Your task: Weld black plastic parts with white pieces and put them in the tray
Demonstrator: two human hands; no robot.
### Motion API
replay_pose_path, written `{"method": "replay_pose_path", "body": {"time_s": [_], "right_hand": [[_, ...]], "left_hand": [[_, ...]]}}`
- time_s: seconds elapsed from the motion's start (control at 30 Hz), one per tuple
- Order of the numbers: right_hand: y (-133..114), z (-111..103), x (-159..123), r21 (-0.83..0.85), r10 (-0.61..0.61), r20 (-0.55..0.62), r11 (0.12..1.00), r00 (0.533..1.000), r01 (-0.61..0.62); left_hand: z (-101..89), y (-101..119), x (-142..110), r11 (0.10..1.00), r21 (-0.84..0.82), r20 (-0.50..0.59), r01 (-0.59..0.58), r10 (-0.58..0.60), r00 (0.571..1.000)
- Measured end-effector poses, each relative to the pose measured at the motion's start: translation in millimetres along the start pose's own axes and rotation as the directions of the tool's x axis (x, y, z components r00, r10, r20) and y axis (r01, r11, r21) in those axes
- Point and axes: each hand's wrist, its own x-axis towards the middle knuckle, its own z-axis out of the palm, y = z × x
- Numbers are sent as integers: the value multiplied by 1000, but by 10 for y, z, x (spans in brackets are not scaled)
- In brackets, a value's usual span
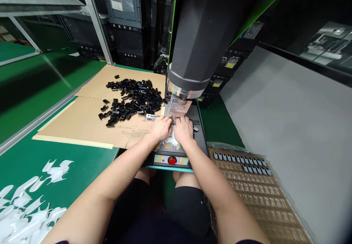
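My left hand and my right hand rest side by side on the base plate of a press machine, just below its copper-coloured head. Both hands have their fingers curled down onto a small white part lying on the fixture. What lies under the fingertips is hidden. A large dark grey cylinder of the machine rises above the hands.
A heap of small black parts lies on a cardboard sheet to the left. White plastic pieces lie on the green table at the lower left. A clear tray with rows of dark parts sits to the right. A red button is on the machine's front.
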Motion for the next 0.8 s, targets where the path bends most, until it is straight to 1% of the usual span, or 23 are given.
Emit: {"method": "replay_pose_path", "body": {"time_s": [0.13, 0.23, 0.33, 0.43, 0.5, 0.57, 0.63, 0.67, 0.73, 0.77, 0.8], "right_hand": [[-34, -3, 14, -4, 11, -1, 1000, 1000, -11], [-43, -4, -5, 1, 18, 33, 1000, 999, -18], [-40, -4, -25, 30, 30, 67, 999, 997, -32], [-36, -2, -35, 63, 29, 66, 997, 997, -33], [-30, 2, -32, 76, 30, 66, 996, 997, -35], [-14, 17, -20, 78, 32, 70, 996, 997, -38], [9, 47, 0, 73, 31, 74, 997, 997, -36], [22, 66, 10, 70, 30, 76, 997, 997, -35], [42, 105, 29, 67, 29, 80, 997, 996, -34], [48, 121, 36, 67, 28, 82, 997, 996, -34], [51, 134, 41, 68, 28, 85, 997, 996, -34]], "left_hand": [[-35, 12, -17, 1000, -17, 9, 12, -12, 1000], [-45, 8, -26, 999, -36, 2, 12, -12, 1000], [-44, 7, -26, 999, -44, -1, 9, -9, 1000], [-63, 34, -38, 996, -84, -4, 6, -7, 1000], [-112, 40, -69, 994, -113, -5, -1, 0, 1000], [-204, -21, -128, 993, -121, -4, 0, 0, 1000], [-346, -212, -227, 993, -116, -10, 33, -35, 999], [-433, -368, -296, 991, -110, -22, 70, -73, 997], [-626, -799, -473, 978, -89, -71, 186, -193, 979], [-722, -1061, -579, 956, -82, -120, 282, -290, 949], [-809, -1338, -692, 921, -77, -173, 381, -389, 905]]}}
